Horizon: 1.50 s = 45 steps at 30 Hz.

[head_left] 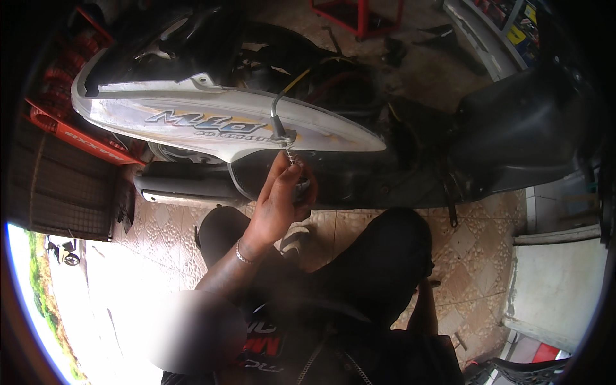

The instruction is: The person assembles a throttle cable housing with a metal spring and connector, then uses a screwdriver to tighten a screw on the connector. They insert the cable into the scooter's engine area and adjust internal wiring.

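My left hand (281, 187), with a chain bracelet at its wrist, is closed around the lower end of a coil spring (290, 156). Something dark and silvery shows in the palm, partly hidden by the fingers. Above the spring is a metal cap (283, 137) with a black rubber boot, from which a cable (278, 104) bends up and right. Behind it lies a worn white scooter side panel (256, 122) with lettering. My right forearm (423, 313) hangs beside my right knee; the hand is hidden there.
The scooter's black seat or body part (520, 128) reaches right. A red rack (80, 138) stands at the left, a red trolley (359, 19) at the back. Beneath my bent knees (391, 250) is patterned tile floor (468, 256). A pale panel (555, 282) stands at the right.
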Motion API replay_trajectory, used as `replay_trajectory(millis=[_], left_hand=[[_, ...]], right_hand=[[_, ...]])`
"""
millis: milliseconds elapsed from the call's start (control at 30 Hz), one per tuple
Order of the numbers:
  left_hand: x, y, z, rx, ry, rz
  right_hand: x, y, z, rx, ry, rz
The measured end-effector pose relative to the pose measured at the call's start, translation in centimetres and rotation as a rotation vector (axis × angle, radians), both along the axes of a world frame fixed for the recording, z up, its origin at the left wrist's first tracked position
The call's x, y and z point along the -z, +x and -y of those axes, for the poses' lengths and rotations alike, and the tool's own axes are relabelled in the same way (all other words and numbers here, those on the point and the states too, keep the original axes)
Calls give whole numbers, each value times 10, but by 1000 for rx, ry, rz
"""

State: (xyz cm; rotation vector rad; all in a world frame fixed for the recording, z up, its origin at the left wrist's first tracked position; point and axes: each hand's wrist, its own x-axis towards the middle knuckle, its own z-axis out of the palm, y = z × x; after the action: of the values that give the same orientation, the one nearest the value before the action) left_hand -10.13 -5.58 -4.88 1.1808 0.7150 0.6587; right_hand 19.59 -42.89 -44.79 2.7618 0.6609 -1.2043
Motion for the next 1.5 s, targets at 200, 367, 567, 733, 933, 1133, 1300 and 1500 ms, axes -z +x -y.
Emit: replay_trajectory(millis=[200,367,567,733,933,1133,1300,1500], left_hand=[[1,0,-1,5,38,-1],[3,-5,-9,73,69,-8],[-1,1,-6,57,107,41],[-14,-6,-2,2,156,-166],[-17,-14,-19,87,124,-102],[-23,-11,-32,200,140,23],[-47,-9,-44,92,197,217],[-70,1,-58,-116,398,199]], right_hand=[[-10,27,-19,-83,-104,-88],[-169,42,-105,-100,240,21],[-464,-29,-238,-908,1510,90],[-512,-130,-341,-1472,1691,412],[-529,-131,-381,-1801,1103,467],[-557,-115,-394,-1801,945,276],[-583,-97,-415,-1641,1030,113],[-608,-91,-432,-1464,935,91]])
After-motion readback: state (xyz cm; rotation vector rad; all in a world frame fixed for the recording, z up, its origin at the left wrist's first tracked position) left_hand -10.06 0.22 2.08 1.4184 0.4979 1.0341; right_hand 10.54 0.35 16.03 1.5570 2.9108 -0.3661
